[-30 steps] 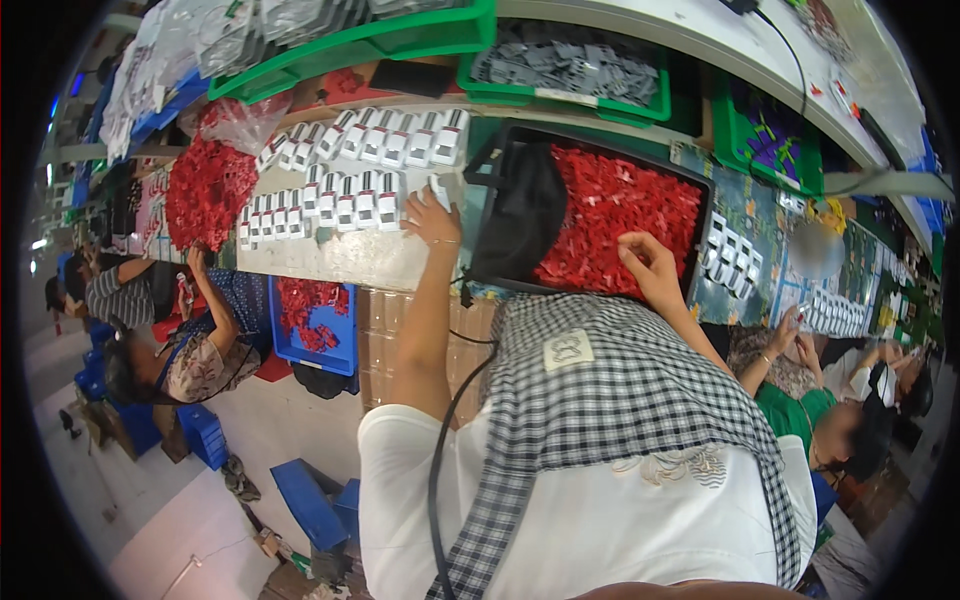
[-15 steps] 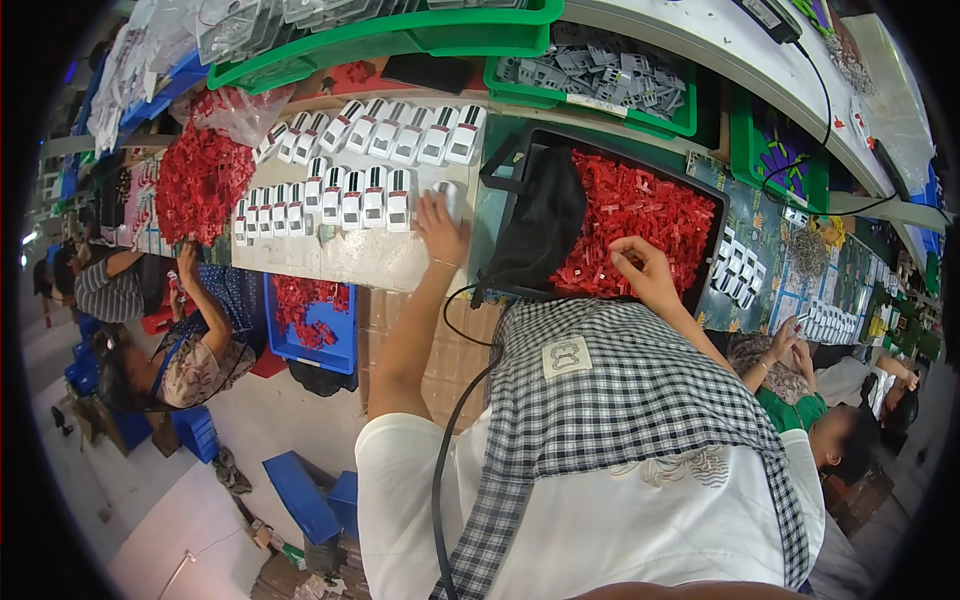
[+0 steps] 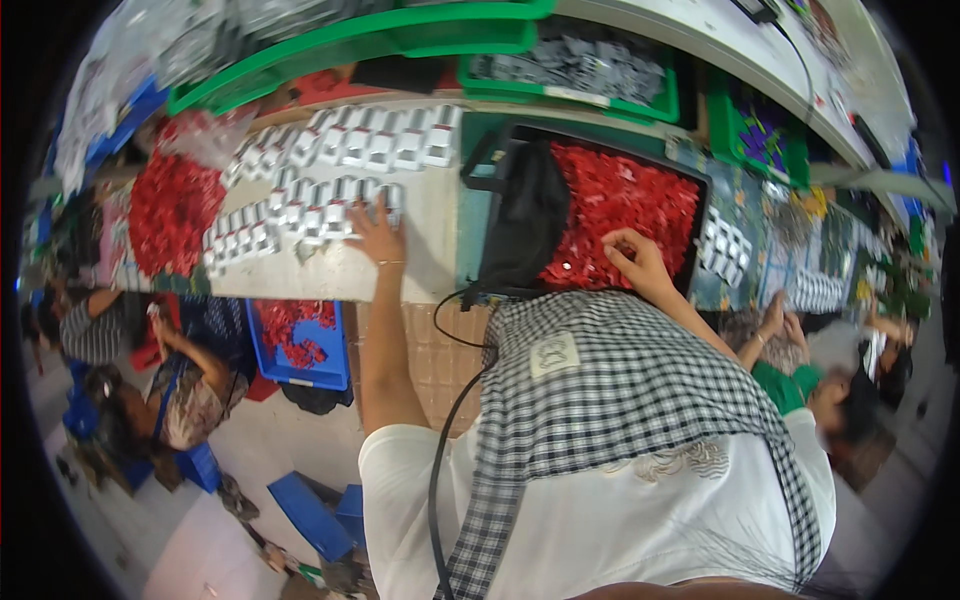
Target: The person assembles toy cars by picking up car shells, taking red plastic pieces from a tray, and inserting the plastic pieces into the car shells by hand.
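Note:
My left hand (image 3: 378,240) reaches over the table with its fingers stretched apart. Its fingertips are at the right end of the nearer row of white casings (image 3: 393,203), which have dark and grey panels. Whether they press on the last casing is blurred. My right hand (image 3: 640,262) hovers at the near side of a black tray (image 3: 707,200) heaped with small red plastic parts (image 3: 630,195). Its fingers curl in toward the thumb, and anything between them is too small to make out.
Black cloth (image 3: 530,215) drapes over the tray's left side. Green bins (image 3: 600,110) of grey parts stand behind. A red heap (image 3: 175,215) lies far left, and a blue bin (image 3: 345,350) sits below the table edge. Co-workers (image 3: 205,400) sit at both sides.
My left hand has moved left, bringing the white casing under it up to the end of the nearer row. My right hand stays by the red parts. The whole view has shifted slightly.

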Available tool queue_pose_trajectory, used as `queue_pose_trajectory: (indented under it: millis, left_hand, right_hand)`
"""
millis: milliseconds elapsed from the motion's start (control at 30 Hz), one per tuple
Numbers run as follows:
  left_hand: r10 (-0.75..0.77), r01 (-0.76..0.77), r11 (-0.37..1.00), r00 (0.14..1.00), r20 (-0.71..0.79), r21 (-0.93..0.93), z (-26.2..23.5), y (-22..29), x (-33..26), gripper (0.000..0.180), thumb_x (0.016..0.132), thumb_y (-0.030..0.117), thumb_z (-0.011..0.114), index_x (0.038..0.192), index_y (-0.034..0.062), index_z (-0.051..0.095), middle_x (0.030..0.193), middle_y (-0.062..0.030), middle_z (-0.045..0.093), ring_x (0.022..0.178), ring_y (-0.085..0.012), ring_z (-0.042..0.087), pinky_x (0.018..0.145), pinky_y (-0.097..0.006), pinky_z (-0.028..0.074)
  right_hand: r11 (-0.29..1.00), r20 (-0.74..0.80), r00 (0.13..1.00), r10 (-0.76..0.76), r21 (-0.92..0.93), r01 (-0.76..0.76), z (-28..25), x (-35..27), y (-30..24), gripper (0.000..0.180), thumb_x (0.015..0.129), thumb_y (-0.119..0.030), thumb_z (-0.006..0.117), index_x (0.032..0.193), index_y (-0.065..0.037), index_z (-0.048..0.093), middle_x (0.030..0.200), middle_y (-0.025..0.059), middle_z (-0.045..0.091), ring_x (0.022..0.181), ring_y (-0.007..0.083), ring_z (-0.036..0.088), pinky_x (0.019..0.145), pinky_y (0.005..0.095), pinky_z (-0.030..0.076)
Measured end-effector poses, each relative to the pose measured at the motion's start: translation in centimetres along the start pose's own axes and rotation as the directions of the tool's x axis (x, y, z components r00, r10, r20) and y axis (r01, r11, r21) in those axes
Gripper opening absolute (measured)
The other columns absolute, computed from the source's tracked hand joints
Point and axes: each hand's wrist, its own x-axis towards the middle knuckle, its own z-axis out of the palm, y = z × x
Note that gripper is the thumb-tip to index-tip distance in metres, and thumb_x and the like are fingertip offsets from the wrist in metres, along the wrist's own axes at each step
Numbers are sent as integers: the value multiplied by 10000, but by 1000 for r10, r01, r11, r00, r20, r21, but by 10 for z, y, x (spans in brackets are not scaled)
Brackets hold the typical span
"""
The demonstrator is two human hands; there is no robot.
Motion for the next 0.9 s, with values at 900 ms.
queue_pose_trajectory:
  millis: [900]
  left_hand:
    - [439,-393,521,885,-157,-758,-147,206,-98,303,887,114,516,1180,50,559,1332,-145,419,1216,-287,409,926,-364,396]
  right_hand:
    - [657,-598,-335,728,748,93,-138,-7,314,451,664,-124,800,974,-6,494,759,103,579,483,171,509,385,286,385]
